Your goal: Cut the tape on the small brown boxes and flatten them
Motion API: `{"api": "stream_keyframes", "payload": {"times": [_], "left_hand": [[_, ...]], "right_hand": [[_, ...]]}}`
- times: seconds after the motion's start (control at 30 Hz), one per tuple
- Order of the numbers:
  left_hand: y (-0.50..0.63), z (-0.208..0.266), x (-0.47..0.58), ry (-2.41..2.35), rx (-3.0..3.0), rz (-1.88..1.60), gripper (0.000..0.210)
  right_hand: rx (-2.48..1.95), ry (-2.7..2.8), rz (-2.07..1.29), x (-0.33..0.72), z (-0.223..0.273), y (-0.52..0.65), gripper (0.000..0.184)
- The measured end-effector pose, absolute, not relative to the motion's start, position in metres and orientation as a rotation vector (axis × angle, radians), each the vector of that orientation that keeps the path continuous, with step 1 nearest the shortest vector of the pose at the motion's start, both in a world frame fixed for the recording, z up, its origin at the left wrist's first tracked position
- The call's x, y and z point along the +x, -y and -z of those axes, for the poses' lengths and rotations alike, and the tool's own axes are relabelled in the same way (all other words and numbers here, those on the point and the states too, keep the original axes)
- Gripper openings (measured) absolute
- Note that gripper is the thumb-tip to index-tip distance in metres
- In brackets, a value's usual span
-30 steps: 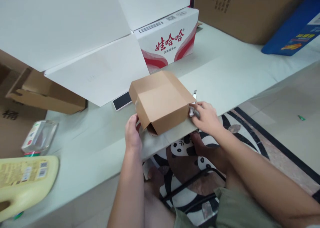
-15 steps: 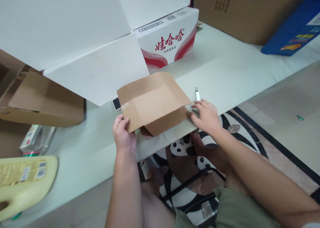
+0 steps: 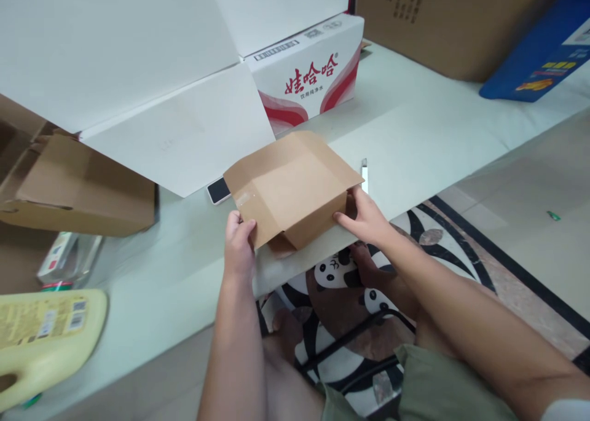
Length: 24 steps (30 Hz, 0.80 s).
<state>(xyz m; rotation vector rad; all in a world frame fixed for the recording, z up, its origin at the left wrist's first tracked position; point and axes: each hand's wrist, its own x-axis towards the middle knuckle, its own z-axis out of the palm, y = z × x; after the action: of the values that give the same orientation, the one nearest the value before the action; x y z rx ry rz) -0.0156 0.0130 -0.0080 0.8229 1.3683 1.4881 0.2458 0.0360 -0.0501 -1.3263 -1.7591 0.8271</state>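
A brown cardboard box (image 3: 295, 181) with its flaps folded out rests near the table's front edge. My left hand (image 3: 239, 240) pinches its near left flap, thumb on top, close to a strip of clear tape. At the right end my right hand (image 3: 364, 218) grips the box, with the thumb on the front wall and the fingers partly hidden behind the corner. Just behind that hand lies a white, slim utility knife (image 3: 364, 174), its lower part covered. A phone (image 3: 217, 190) lies beyond the left side, partly under the flap.
White cartons (image 3: 179, 126), one a red-printed carton (image 3: 308, 80), stand behind. Brown boxes (image 3: 87, 181) are at left, with a yellow jug (image 3: 55, 335) in front. A large brown carton (image 3: 442, 27) and a blue box (image 3: 530, 58) stand at back right. The table edge (image 3: 415, 203) runs close by.
The cardboard box has shifted slightly right, uncovering more of the phone. My left hand moved right with it. My right hand came left and closed on the box's right end.
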Motion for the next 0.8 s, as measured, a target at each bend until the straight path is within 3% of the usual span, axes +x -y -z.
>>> {"api": "stream_keyframes", "payload": {"times": [0.3,0.57,0.8], "left_hand": [[-0.012,0.003,-0.014,-1.319,0.709,-1.674,0.043],[-0.014,0.007,-0.019,-1.382,0.733,-1.77,0.036],[-0.013,0.005,-0.018,-1.391,0.764,-1.742,0.034]], "right_hand": [[-1.459,1.619,-0.72,0.241,0.043,-0.026,0.046],[-1.353,1.532,-0.758,0.241,0.038,-0.02,0.017],[-1.36,1.509,-0.784,0.243,0.039,-0.02,0.016]]}}
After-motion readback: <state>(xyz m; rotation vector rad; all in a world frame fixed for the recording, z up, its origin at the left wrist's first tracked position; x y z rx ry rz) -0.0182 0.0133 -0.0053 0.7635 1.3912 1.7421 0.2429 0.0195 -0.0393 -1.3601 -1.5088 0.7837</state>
